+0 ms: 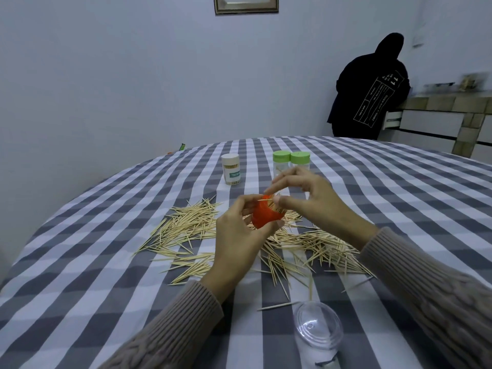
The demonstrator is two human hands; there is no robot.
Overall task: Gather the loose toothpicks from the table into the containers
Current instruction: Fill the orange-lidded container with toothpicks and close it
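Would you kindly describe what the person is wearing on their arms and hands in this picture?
Both arms are covered by long sleeves of a taupe, brownish-grey knitted jumper. The left sleeve and the right sleeve show a cable-knit pattern higher up and end in ribbed cuffs at the wrists. The left hand and right hand are bare: no gloves, rings or watch are visible.

Pale wall [106, 75] w/ framed pic [246, 4]
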